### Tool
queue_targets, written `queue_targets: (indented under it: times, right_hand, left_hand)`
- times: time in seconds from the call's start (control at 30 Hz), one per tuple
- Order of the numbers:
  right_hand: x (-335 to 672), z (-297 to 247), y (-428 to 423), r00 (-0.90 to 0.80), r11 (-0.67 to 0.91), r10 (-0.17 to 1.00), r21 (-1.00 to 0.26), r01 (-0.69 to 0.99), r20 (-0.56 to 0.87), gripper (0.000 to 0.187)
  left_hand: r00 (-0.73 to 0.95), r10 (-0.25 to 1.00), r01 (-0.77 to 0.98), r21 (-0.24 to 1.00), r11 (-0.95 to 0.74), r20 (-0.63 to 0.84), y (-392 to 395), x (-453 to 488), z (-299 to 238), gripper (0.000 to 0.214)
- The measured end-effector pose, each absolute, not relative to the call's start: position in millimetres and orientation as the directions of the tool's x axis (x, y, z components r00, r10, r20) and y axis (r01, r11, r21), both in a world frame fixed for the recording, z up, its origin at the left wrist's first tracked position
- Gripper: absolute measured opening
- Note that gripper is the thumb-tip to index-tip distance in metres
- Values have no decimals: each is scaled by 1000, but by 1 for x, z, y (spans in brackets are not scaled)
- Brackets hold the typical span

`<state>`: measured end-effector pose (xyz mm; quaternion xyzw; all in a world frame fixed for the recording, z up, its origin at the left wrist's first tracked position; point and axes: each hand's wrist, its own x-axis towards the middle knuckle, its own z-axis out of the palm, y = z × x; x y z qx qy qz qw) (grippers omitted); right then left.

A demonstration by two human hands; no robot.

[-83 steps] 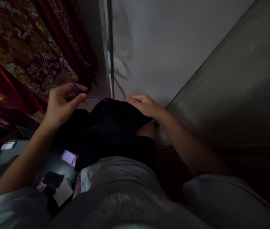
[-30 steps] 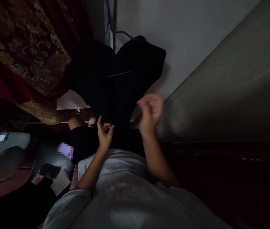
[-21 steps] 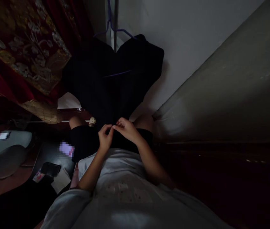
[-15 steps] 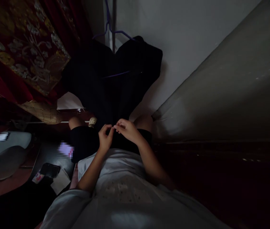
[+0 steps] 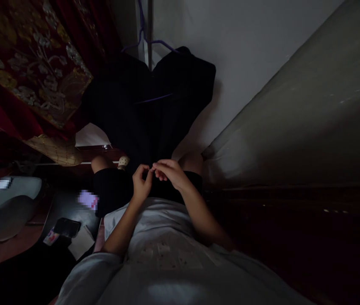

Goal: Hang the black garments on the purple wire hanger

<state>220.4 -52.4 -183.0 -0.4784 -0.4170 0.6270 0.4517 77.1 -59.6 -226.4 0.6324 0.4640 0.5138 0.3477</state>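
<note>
My left hand point(image 5: 142, 180) and my right hand point(image 5: 170, 173) meet above my lap, fingertips almost touching. Thumb and forefinger of the left are pinched together. The right is also pinched, its other fingers curled underneath. Whatever lies between the fingertips is too small and dark to make out. Just beyond the hands hangs a black garment point(image 5: 145, 110) on a purple hanger point(image 5: 161, 42); its lower part reaches down between my knees. Whether the fingers touch the garment I cannot tell. Dark shorts point(image 5: 112, 188) cover my thighs.
Red embroidered fabric point(image 5: 40, 63) hangs at the upper left. On a dark surface at the left lie a black phone point(image 5: 67, 227) and pale paper point(image 5: 81, 243). A grey seat point(image 5: 24, 186) is farther left. A pale wall point(image 5: 246, 51) and a greenish-grey panel point(image 5: 310, 114) stand at the right.
My right hand has turned a little, so its curled lower fingers now show under the forefinger. The left hand has shifted very slightly right and stays pinched.
</note>
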Motion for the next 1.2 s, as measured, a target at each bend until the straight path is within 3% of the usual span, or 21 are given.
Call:
queue_targets:
  times: [0.17,0.47,0.63,0.73,0.8,0.87,0.97,1.07,1.2]
  right_hand:
    - [222,-158,-33,-51,-198,980,-941,-274,-192,44]
    - [227,-12,46,175,258,962,-902,-347,208,42]
    - [212,2,37,168,349,936,-884,-312,311,54]
    - [212,-8,32,161,358,931,-900,-248,326,55]
    - [214,-12,31,159,369,927,-901,-226,340,50]
    - [217,-12,29,159,388,919,-895,-221,360,41]
    - [221,-7,23,159,443,895,-876,-192,417,30]
    - [226,-1,21,178,522,848,-843,-128,498,27]
    - [230,-14,39,215,526,825,-849,48,522,29]
  left_hand:
    - [64,928,302,879,-368,367,-52,75,-234,18]
    - [130,908,357,836,-418,398,-44,74,-247,20]
    - [199,889,362,812,-458,413,-26,72,-237,16]
    - [285,859,322,802,-504,425,-3,72,-197,10]
    - [315,794,243,764,-598,521,13,73,-151,22]
    - [230,737,129,731,-670,635,28,77,-97,29]
    - [99,720,4,723,-691,687,44,85,-28,25]
    - [148,698,85,694,-715,701,52,92,8,11]
    - [268,559,301,483,-822,785,47,96,18,8]
